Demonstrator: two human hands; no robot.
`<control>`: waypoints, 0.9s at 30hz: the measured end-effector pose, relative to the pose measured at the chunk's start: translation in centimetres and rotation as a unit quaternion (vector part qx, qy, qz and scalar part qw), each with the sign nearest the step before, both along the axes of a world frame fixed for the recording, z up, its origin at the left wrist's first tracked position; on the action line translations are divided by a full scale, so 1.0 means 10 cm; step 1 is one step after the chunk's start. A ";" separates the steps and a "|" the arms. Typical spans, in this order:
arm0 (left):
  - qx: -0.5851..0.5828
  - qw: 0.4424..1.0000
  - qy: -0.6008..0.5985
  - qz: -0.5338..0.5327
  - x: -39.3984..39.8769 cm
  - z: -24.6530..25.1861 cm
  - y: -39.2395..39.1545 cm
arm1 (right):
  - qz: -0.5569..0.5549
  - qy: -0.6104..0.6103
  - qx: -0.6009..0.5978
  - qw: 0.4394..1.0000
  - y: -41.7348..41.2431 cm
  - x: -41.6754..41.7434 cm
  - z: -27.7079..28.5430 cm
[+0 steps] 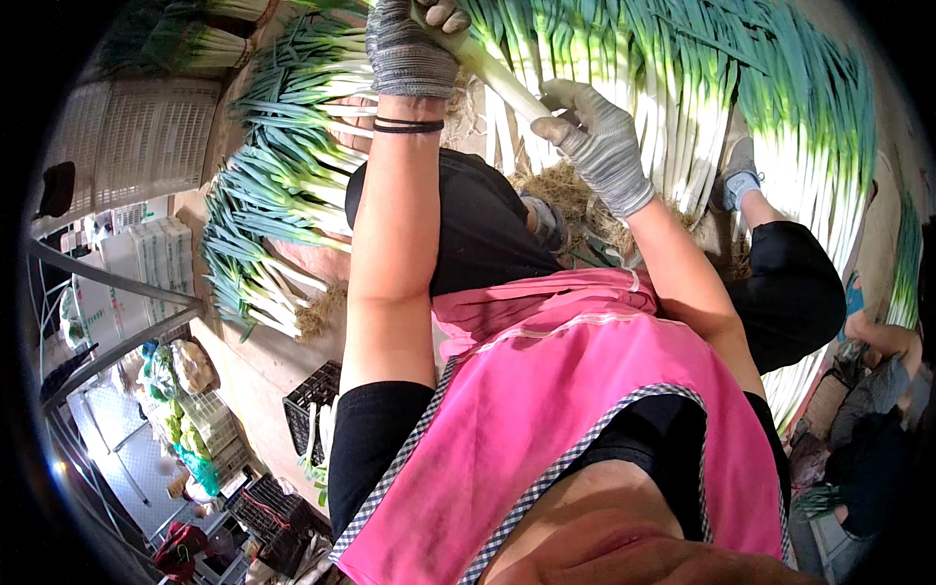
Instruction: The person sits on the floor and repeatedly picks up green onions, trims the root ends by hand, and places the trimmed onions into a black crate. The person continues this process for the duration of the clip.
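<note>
A long green onion (504, 80) with a thick white stalk slants across the top centre. My left hand (413, 47), in a grey knitted glove, is closed around its upper part near the top edge. At the stalk's lower white end, the thumb and fingers of my right hand (596, 139), gloved in the same knit, pinch it. Behind and right of my hands, a broad row of green onions (673, 124) lies side by side, leaves away from me. Their brown roots (559, 183) lie just left of my right hand. More green onions (292, 190) are laid out on my left.
On the left are a black plastic crate (311, 409), pale mesh crates (139, 139), stacked white boxes (164, 256), a metal frame (117, 285) and bagged produce (194, 365). Another person's arm (888, 340) shows at far right. My shoe (742, 172) stands between onion rows.
</note>
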State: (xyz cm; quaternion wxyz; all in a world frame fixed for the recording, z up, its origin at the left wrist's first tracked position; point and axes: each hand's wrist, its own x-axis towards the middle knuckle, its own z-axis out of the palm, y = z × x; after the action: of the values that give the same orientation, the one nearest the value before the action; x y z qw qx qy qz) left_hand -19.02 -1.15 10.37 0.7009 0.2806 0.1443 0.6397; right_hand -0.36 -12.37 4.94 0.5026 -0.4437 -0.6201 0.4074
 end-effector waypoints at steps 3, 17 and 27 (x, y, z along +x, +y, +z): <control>-0.037 0.999 0.016 0.031 0.11 0.07 -0.06 | -0.051 -0.107 0.084 0.989 0.00 -0.02 0.04; 0.037 0.992 -0.061 -0.100 -0.09 0.09 0.04 | 0.057 -0.301 -0.381 0.873 0.23 0.33 -0.30; -0.043 0.992 0.042 0.113 -0.35 0.12 0.23 | 0.082 -0.642 -0.345 0.679 -0.32 1.22 -1.63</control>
State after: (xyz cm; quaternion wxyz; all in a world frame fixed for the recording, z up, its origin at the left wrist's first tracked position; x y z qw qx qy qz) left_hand -22.50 1.19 11.55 0.6286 0.2591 0.2318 0.6957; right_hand 11.85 -15.60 -11.34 -0.2436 -0.6857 -0.6398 0.2471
